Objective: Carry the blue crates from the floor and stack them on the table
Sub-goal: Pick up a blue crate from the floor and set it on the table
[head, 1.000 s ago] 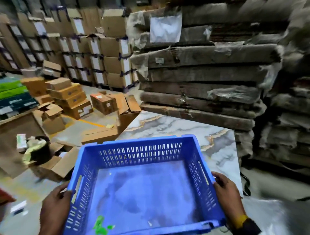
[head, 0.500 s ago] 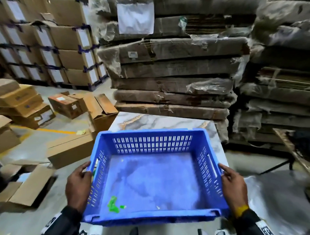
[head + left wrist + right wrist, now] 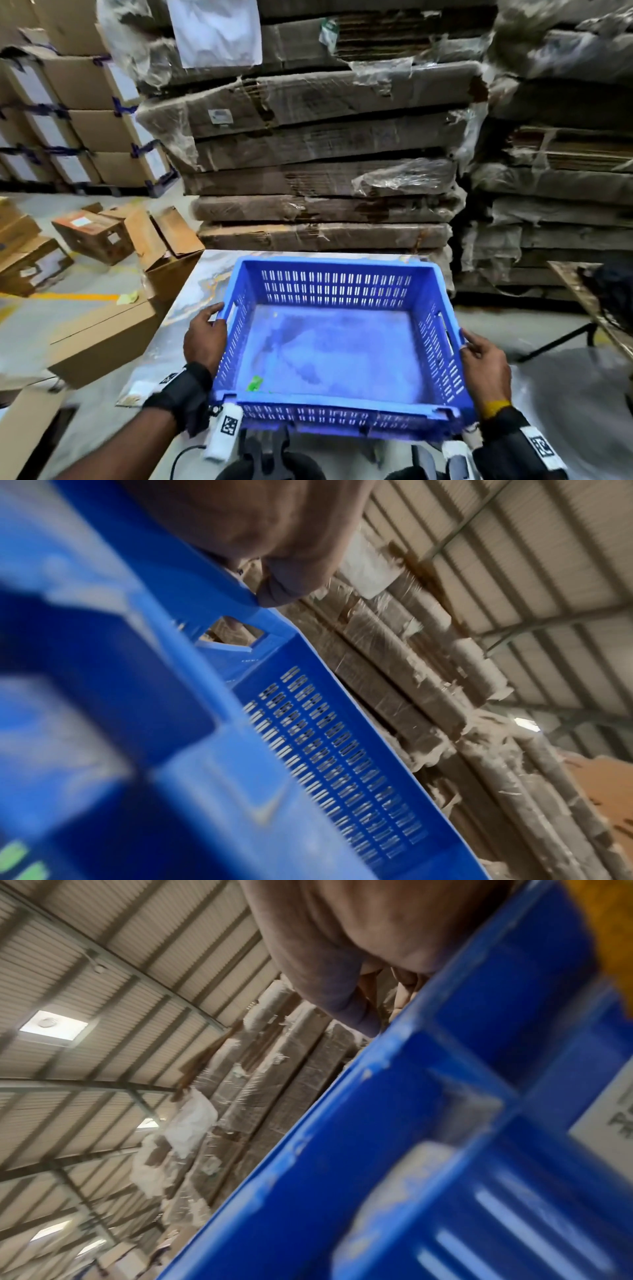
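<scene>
I hold the crate (image 3: 337, 346) by its two short sides, so it stays flat and does not tip. My left hand (image 3: 205, 337) grips the left rim, with my fingers through the handle hole. My right hand (image 3: 484, 365) grips the right rim the same way. The crate is over the table (image 3: 191, 301), and I think I am putting it down there. I cannot tell if its bottom touches the top yet.
</scene>
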The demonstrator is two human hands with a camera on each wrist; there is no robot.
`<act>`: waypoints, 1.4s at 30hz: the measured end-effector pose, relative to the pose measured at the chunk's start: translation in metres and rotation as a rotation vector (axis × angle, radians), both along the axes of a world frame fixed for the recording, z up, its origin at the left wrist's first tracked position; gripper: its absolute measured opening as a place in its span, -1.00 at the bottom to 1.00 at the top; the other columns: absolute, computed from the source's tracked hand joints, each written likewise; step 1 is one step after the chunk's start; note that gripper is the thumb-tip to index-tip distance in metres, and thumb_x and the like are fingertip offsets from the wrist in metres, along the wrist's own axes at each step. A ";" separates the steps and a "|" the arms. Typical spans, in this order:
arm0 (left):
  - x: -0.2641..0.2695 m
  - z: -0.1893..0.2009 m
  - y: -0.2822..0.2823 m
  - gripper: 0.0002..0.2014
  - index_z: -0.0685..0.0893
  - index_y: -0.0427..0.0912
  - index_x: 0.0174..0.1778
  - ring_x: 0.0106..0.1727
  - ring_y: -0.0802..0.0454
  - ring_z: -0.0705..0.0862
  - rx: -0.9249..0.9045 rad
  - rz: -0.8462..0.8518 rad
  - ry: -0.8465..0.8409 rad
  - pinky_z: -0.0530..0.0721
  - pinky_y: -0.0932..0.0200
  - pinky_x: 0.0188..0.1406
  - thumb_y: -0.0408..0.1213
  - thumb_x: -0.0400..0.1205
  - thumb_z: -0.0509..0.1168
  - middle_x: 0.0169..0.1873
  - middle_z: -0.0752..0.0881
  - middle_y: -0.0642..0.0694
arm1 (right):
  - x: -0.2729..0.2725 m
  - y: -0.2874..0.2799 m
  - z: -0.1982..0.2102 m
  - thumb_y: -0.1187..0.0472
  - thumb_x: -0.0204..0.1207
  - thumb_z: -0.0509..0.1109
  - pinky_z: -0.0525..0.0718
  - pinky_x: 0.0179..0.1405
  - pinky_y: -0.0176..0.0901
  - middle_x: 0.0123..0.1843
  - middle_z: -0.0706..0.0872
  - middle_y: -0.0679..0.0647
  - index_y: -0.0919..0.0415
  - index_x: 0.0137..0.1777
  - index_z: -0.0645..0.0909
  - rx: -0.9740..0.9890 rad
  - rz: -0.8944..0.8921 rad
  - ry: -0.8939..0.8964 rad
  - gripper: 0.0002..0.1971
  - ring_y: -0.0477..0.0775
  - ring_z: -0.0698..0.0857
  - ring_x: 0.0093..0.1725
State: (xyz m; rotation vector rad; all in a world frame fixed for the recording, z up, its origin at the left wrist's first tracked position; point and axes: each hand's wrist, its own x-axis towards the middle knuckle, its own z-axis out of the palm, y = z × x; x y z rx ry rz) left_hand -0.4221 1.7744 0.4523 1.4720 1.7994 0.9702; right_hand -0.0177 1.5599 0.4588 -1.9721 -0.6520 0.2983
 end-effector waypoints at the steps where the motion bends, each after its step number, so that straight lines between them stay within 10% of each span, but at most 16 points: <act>1: 0.016 -0.005 0.016 -0.59 0.74 0.03 0.37 -0.04 -0.35 0.78 -0.022 -0.017 0.002 0.64 -0.03 -0.16 -0.39 0.65 0.25 0.07 0.84 -0.25 | 0.011 0.008 -0.005 0.52 0.48 0.26 0.59 0.23 0.01 0.21 0.75 0.33 0.36 0.28 0.68 -0.009 -0.018 0.016 -0.61 0.27 0.73 0.19; 13: 0.128 -0.052 0.142 -0.59 0.76 -0.11 0.32 0.32 -0.32 0.71 -0.220 -0.149 0.032 0.64 -0.09 0.41 -0.47 0.61 0.24 0.35 0.73 -0.29 | 0.050 0.036 -0.059 0.42 0.48 0.32 0.60 0.00 -0.03 0.10 0.80 0.33 0.24 0.29 0.69 -0.074 -0.213 0.122 -0.62 0.30 0.76 0.01; 20: 0.148 -0.079 0.195 -0.54 0.69 -0.21 0.42 0.32 -0.34 0.73 -0.311 -0.405 0.128 0.67 -0.19 0.40 -0.42 0.57 0.31 0.37 0.73 -0.31 | 0.006 0.026 -0.070 0.52 0.48 0.27 0.65 0.08 0.12 0.05 0.74 0.52 0.45 0.28 0.65 -0.088 -0.330 0.128 -0.63 0.43 0.74 0.06; 24: 0.150 -0.052 0.170 -0.27 0.53 -0.15 0.58 0.43 -0.33 0.64 -0.309 -0.561 0.416 0.59 -0.10 0.46 -0.05 0.43 0.35 0.43 0.65 -0.34 | -0.003 0.027 -0.066 0.56 0.44 0.25 0.55 -0.06 -0.12 0.08 0.75 0.50 0.48 0.26 0.64 -0.121 -0.350 0.133 -0.61 0.43 0.74 0.03; 30: 0.130 -0.006 0.067 -0.60 0.63 0.02 0.41 0.41 -0.32 0.59 -0.013 -0.623 0.690 0.63 -0.14 0.28 -0.02 0.65 0.31 0.34 0.62 -0.26 | -0.022 0.022 -0.061 0.56 0.42 0.29 0.59 0.11 -0.08 0.22 0.74 0.36 0.40 0.33 0.62 -0.148 -0.371 0.198 -0.55 0.33 0.73 0.15; 33: 0.113 -0.010 0.035 -0.61 0.69 -0.06 0.27 0.34 -0.21 0.71 -0.253 -0.824 0.726 0.65 0.03 0.14 0.10 0.67 0.27 0.23 0.74 -0.19 | -0.045 0.020 -0.060 0.57 0.41 0.26 0.58 0.13 -0.07 0.23 0.73 0.38 0.41 0.35 0.60 -0.156 -0.383 0.185 -0.52 0.35 0.71 0.19; 38: 0.097 -0.036 0.017 -0.53 0.64 -0.36 0.04 0.18 -0.32 0.78 -0.547 -0.757 0.284 0.68 -0.03 -0.09 0.07 0.62 0.36 0.10 0.75 -0.44 | -0.094 0.017 -0.070 0.57 0.37 0.19 0.62 0.02 0.02 0.01 0.74 0.45 0.37 0.26 0.62 -0.173 -0.360 0.168 -0.54 0.41 0.72 0.00; 42: 0.100 -0.050 0.008 -0.25 0.38 -0.25 0.54 0.05 -0.26 0.78 -0.564 -0.529 -0.116 0.79 -0.10 -0.15 0.00 0.48 0.42 0.25 0.73 -0.34 | -0.144 0.018 -0.093 0.39 0.31 0.34 0.68 0.10 0.08 0.10 0.74 0.28 0.14 0.36 0.54 -0.182 -0.185 0.182 -0.45 0.23 0.72 0.06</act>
